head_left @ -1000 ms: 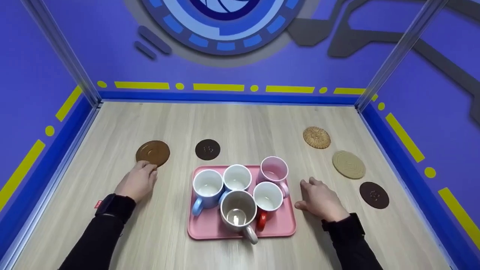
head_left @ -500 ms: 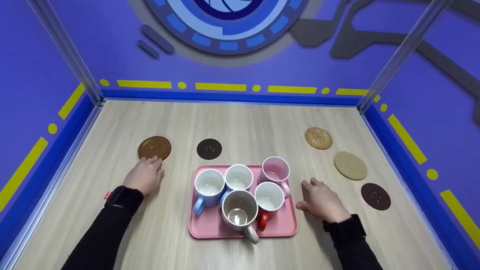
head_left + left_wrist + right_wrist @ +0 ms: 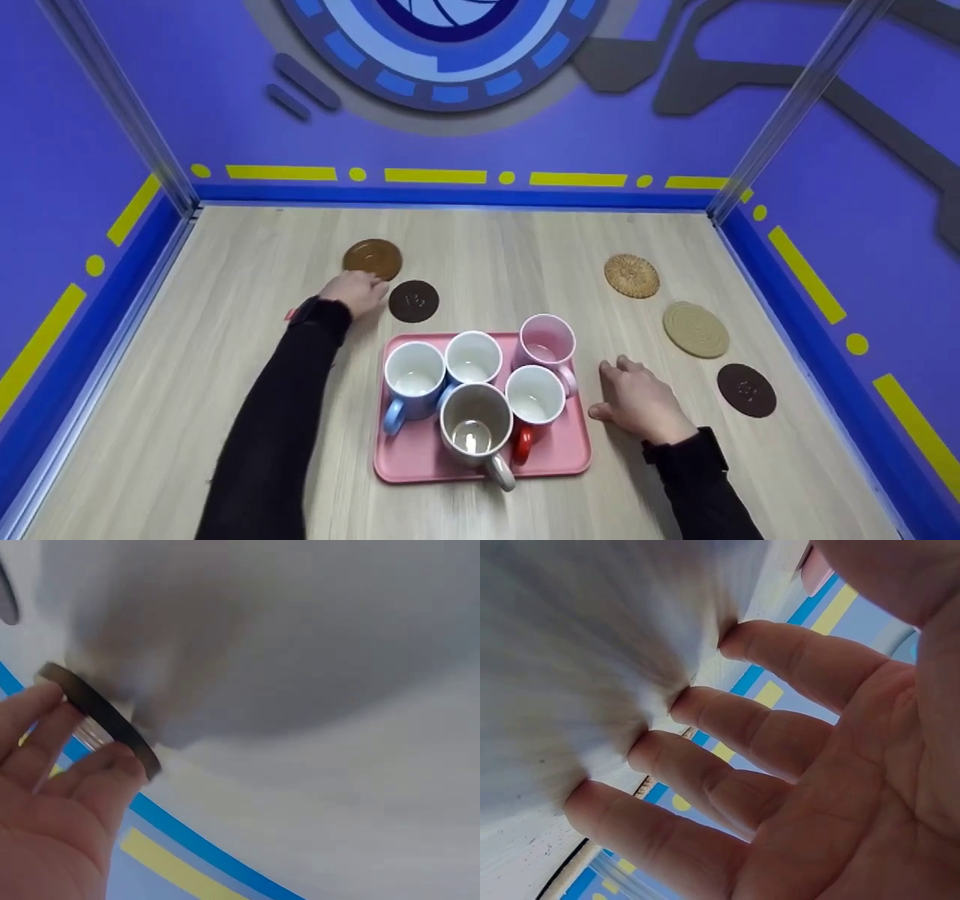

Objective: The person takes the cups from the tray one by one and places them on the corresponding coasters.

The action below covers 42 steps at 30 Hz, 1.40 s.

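My left hand [image 3: 354, 292] holds a round brown coaster [image 3: 373, 259] by its near edge, toward the back left of the table. In the left wrist view the fingers and thumb of that hand [image 3: 67, 787] grip the rim of the coaster [image 3: 101, 716], and a blurred shadow spreads beside it. Just right of the left hand lies a dark round coaster [image 3: 414, 301]. My right hand [image 3: 641, 397] rests right of the pink tray [image 3: 397, 466] with nothing in it. Its fingers [image 3: 705, 787] are spread, their tips touching the tabletop.
On the tray stand several mugs: a blue one [image 3: 420, 401], a pink one [image 3: 546, 341], a red-handled one [image 3: 535, 394] and a grey-brown one [image 3: 480, 420]. Woven [image 3: 632, 276], beige [image 3: 696, 330] and dark brown [image 3: 747, 390] coasters lie at the right. Blue walls [image 3: 450, 193] enclose the table.
My left hand has carried the brown coaster to the right and farther back, close to the dark coaster. The right hand stays in place.
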Each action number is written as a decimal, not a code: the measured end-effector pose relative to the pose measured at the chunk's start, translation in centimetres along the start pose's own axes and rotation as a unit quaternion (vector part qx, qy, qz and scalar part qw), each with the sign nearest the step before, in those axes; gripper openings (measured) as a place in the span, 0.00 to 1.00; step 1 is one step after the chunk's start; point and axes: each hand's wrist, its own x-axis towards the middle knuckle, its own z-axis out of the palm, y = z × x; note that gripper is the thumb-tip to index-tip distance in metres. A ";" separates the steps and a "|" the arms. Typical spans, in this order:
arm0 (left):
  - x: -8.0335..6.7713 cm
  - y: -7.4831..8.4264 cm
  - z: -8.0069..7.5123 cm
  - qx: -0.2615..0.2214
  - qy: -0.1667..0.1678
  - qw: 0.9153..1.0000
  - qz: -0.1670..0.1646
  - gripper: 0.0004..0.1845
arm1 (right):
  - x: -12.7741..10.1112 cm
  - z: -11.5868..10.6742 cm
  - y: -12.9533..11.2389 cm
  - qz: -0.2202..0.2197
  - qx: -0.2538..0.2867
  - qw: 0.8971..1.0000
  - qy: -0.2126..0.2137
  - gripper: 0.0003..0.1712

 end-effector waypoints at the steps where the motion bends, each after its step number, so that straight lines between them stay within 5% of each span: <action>1: 0.7 0.6 -0.1 0.000 -0.008 1.000 0.006 0.25 | 0.1 0.0 -0.2 -0.001 -0.001 1.000 0.000 0.44; 10: 4.0 5.7 -0.5 0.022 -0.050 0.996 0.070 0.24 | 0.6 0.2 -1.0 -0.007 -0.003 1.000 -0.002 0.44; 17: 3.9 9.5 -0.1 -0.013 -0.080 0.992 0.093 0.23 | 0.8 0.2 -0.8 -0.006 -0.010 1.000 0.000 0.43; 22: 2.7 11.2 0.2 -0.013 -0.115 0.990 0.078 0.25 | 0.7 0.3 -0.6 -0.005 -0.013 1.000 0.002 0.43; 28: 1.5 11.5 0.5 -0.023 -0.123 0.990 0.063 0.31 | 0.5 0.4 -0.3 -0.005 -0.015 1.000 0.005 0.43; 35: 1.6 11.1 0.1 -0.056 -0.118 0.988 0.088 0.29 | 0.3 0.5 -0.3 -0.005 -0.013 1.000 0.001 0.43; 42: 1.6 9.1 -3.4 -0.076 -0.016 0.994 0.081 0.23 | 0.0 0.2 0.2 0.000 -0.015 1.000 0.001 0.43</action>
